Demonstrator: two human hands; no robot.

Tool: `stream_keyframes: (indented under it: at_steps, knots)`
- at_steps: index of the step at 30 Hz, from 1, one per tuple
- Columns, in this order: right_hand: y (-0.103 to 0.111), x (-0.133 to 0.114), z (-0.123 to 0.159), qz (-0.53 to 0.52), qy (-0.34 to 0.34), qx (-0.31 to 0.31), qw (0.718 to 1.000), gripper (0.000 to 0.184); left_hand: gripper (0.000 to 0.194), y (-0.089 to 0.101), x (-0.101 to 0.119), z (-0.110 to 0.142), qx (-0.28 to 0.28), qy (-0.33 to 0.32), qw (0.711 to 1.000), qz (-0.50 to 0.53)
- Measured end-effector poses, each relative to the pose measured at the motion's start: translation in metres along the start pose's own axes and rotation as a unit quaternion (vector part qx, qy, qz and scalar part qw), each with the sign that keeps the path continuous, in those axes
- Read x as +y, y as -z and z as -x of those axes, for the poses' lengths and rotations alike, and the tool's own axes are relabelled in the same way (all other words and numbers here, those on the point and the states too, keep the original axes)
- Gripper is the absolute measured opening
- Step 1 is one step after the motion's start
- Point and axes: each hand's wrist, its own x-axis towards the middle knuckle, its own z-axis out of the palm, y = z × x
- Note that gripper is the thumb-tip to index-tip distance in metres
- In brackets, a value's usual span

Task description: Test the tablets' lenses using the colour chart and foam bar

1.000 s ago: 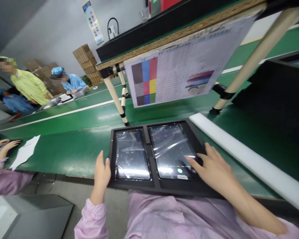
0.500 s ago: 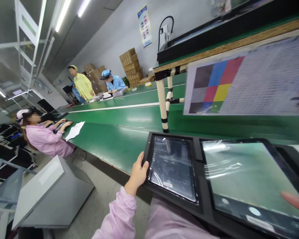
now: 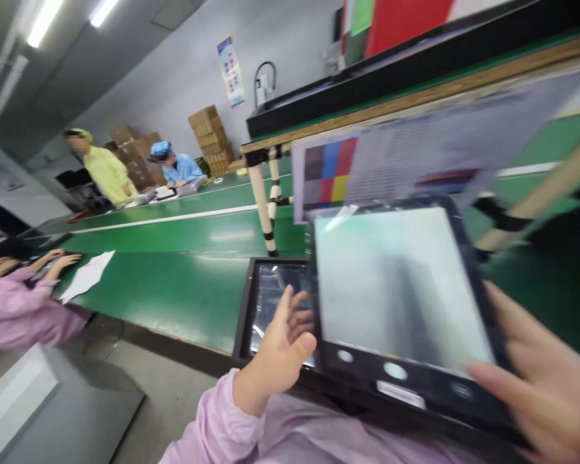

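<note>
Site was a factory assembly hall, electronics line by the look of it. A long green conveyor belt (image 3: 174,290) ran the length of the room, with a second green belt (image 3: 174,212) parallel behind a white stripe. Workers sat or stood along the belts in smocks and caps: pink sleeve (image 3: 19,309) close by, yellow smock (image 3: 107,175) and blue smock (image 3: 178,169) farther off. Stacked cardboard cartons (image 3: 210,132) stood against the grey wall. A colour test chart (image 3: 328,171) hung from a shelf frame over the belt (partly blurred). Fluorescent tube lights (image 3: 43,19) ran overhead.
</note>
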Motion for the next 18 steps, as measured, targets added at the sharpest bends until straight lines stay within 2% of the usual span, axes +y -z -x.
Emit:
stream_keyframes:
  at_steps: [1,2,3,5,7,12,18]
  knots:
    - [-0.004,-0.006,0.000,-0.113,0.017,0.023,0.993,0.103,0.097,-0.012,0.005,0.001,0.021,-0.023,0.999,0.021]
    - [-0.008,-0.011,-0.001,-0.204,0.028,0.022,0.978,0.112,0.097,-0.022,0.008,0.002,0.056,-0.051,0.997,0.017]
    - [-0.013,-0.013,-0.004,-0.275,0.044,0.010,0.960,0.113,0.095,-0.030,0.011,0.004,0.096,-0.079,0.992,-0.006]
    - [-0.021,-0.012,-0.010,-0.375,0.072,-0.009,0.924,0.105,0.099,-0.039,0.014,0.006,0.151,-0.116,0.979,-0.068]
    - [-0.028,-0.007,-0.016,-0.431,0.072,-0.020,0.899,0.094,0.108,-0.042,0.013,0.005,0.171,-0.124,0.969,-0.128]
    - [-0.035,-0.002,-0.029,-0.474,0.030,-0.025,0.879,0.083,0.124,-0.039,0.007,-0.004,0.174,-0.090,0.950,-0.243]
    - [-0.037,-0.002,-0.039,-0.427,0.013,-0.023,0.904,0.078,0.129,-0.040,0.000,-0.012,0.179,-0.089,0.941,-0.273]
